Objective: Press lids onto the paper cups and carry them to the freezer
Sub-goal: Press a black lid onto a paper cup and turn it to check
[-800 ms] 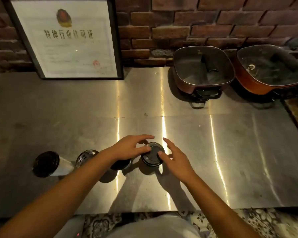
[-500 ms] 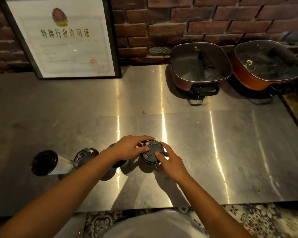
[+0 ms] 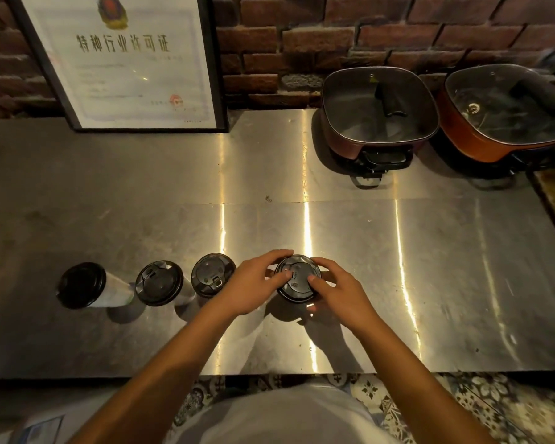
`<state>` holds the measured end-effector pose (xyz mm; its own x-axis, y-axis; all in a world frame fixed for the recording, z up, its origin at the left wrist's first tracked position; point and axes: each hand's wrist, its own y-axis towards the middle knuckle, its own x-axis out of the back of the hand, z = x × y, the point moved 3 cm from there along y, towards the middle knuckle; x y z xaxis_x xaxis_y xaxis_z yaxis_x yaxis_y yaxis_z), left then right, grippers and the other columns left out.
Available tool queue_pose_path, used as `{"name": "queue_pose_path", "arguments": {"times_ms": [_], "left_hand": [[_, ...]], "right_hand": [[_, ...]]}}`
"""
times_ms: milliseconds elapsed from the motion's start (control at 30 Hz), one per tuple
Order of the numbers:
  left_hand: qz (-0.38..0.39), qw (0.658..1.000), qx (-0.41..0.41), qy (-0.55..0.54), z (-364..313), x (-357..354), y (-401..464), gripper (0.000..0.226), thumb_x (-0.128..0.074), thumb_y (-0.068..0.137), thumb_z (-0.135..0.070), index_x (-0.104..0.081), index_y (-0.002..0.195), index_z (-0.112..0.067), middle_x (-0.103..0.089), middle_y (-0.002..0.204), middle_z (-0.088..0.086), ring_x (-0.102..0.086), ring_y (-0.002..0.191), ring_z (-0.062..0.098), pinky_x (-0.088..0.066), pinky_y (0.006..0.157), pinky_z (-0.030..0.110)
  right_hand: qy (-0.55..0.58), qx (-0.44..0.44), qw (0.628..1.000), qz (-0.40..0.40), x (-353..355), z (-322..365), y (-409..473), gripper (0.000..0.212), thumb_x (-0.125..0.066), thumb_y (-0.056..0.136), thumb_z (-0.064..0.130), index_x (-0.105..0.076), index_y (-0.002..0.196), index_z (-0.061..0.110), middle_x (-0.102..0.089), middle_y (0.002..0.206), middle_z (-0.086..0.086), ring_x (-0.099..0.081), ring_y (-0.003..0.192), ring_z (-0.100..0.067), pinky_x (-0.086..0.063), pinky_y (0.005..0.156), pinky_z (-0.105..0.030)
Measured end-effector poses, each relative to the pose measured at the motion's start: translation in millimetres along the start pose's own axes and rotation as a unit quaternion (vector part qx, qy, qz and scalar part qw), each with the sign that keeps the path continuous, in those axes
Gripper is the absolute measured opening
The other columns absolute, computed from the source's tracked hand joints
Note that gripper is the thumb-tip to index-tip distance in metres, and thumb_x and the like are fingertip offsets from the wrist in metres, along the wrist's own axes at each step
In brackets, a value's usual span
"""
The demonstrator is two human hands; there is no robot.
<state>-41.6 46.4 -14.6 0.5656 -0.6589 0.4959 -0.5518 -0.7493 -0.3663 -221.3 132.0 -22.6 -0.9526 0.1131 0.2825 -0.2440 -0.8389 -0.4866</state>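
Four paper cups with black lids stand in a row near the front of the steel counter (image 3: 462, 283). The rightmost cup's lid (image 3: 297, 278) lies under both hands. My left hand (image 3: 253, 283) grips its left rim with the thumb on top. My right hand (image 3: 337, 288) holds the right rim, thumb pressing on the lid. To the left stand a lidded cup (image 3: 212, 274), another lidded cup (image 3: 158, 282) and a white cup with a plain black lid (image 3: 81, 285). The held cup's body is hidden by the lid and hands.
A framed certificate (image 3: 125, 59) leans on the brick wall at the back left. Two lidded electric pots (image 3: 378, 107) (image 3: 507, 113) sit at the back right. The counter's front edge runs just above patterned floor tiles (image 3: 494, 405).
My right hand has closed in from beside the lid onto its right rim. My left arm has shifted right, uncovering the third cup. The view has tilted slightly.
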Motion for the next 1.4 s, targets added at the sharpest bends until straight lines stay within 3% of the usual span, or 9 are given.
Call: {"name": "queue_pose_path", "arguments": {"times_ms": [133,400,633,800,867,1000,1067,1200,1400], "left_hand": [[-0.047,0.991,0.04,-0.117,17,-25,-27,0.044,-0.064,0.1,-0.026,-0.056,0.141,-0.039,-0.065,0.135,-0.011,-0.063,0.123,0.004,-0.051,0.107,0.03],[-0.116,0.961,0.071,-0.242,28,-47,-60,0.04,-0.06,0.102,-0.011,-0.059,0.134,-0.034,-0.064,0.124,-0.023,-0.062,0.112,-0.015,-0.05,0.093,0.008],[-0.142,0.949,0.077,-0.271,46,-57,-89,0.045,-0.056,0.104,-0.025,-0.051,0.136,-0.057,-0.058,0.137,-0.02,-0.057,0.13,0.002,-0.051,0.107,0.037],[-0.13,0.966,0.051,-0.219,55,-57,-107,0.04,-0.054,0.105,-0.02,-0.054,0.144,-0.033,-0.062,0.13,-0.017,-0.057,0.11,-0.021,-0.046,0.095,0.005],[-0.126,0.973,0.044,-0.19,60,-57,-113,0.04,-0.053,0.106,-0.022,-0.052,0.145,-0.031,-0.061,0.132,-0.012,-0.059,0.112,-0.013,-0.042,0.085,-0.003],[-0.131,0.973,0.036,-0.189,64,-61,-122,0.041,-0.054,0.106,-0.026,-0.051,0.146,-0.031,-0.062,0.136,-0.007,-0.06,0.114,0.005,-0.044,0.082,-0.002],[-0.14,0.97,0.044,-0.192,63,-63,-121,0.04,-0.054,0.106,-0.029,-0.051,0.145,-0.035,-0.061,0.131,-0.01,-0.06,0.109,0.004,-0.044,0.081,0.0],[-0.161,0.962,0.055,-0.212,63,-68,-120,0.043,-0.051,0.106,-0.032,-0.048,0.149,-0.036,-0.063,0.139,-0.003,-0.059,0.118,0.008,-0.046,0.097,0.02],[-0.137,0.967,0.051,-0.208,67,-71,-117,0.046,-0.045,0.108,-0.038,-0.04,0.153,-0.038,-0.058,0.148,-0.002,-0.056,0.133,0.016,-0.042,0.102,0.022]], "right_hand": [[-0.008,-0.003,1.0,0.028,-3,-11,-13,0.039,-0.063,0.102,0.02,-0.059,0.141,0.026,-0.068,0.132,-0.007,-0.068,0.071,0.005,-0.048,0.054,-0.005],[-0.017,-0.006,0.998,0.062,-9,-17,-23,0.049,-0.062,0.103,0.021,-0.049,0.15,0.027,-0.062,0.125,-0.005,-0.062,0.082,0.005,-0.046,0.053,-0.003],[-0.016,-0.002,1.0,0.023,-32,-27,-46,0.052,-0.064,0.102,0.024,-0.047,0.151,0.029,-0.067,0.13,-0.01,-0.073,0.085,-0.011,-0.056,0.059,-0.014],[-0.021,-0.007,1.0,0.004,-53,-34,-72,0.049,-0.058,0.106,0.023,-0.044,0.153,0.027,-0.063,0.131,-0.008,-0.069,0.081,-0.002,-0.05,0.055,-0.008],[-0.051,-0.014,0.998,0.02,-64,-36,-77,0.046,-0.054,0.107,0.026,-0.045,0.152,0.028,-0.064,0.135,-0.008,-0.068,0.084,-0.003,-0.048,0.056,-0.006],[-0.141,0.04,0.987,-0.061,-75,-32,-78,0.049,-0.054,0.106,0.034,-0.044,0.154,0.029,-0.047,0.16,-0.004,-0.052,0.139,-0.023,-0.047,0.109,-0.035],[-0.198,0.088,0.968,-0.125,-79,-24,-73,0.046,-0.05,0.107,0.038,-0.047,0.152,0.032,-0.036,0.166,-0.004,-0.034,0.152,-0.025,-0.034,0.12,-0.045],[-0.234,0.081,0.961,-0.126,-105,-20,-52,0.043,-0.037,0.107,0.047,-0.06,0.141,0.032,-0.047,0.158,-0.005,-0.045,0.144,-0.027,-0.043,0.114,-0.048],[-0.258,0.08,0.951,-0.152,-116,-24,-44,0.04,-0.034,0.109,0.041,-0.067,0.123,0.024,-0.07,0.117,-0.004,-0.066,0.1,-0.021,-0.047,0.081,-0.033]]}}
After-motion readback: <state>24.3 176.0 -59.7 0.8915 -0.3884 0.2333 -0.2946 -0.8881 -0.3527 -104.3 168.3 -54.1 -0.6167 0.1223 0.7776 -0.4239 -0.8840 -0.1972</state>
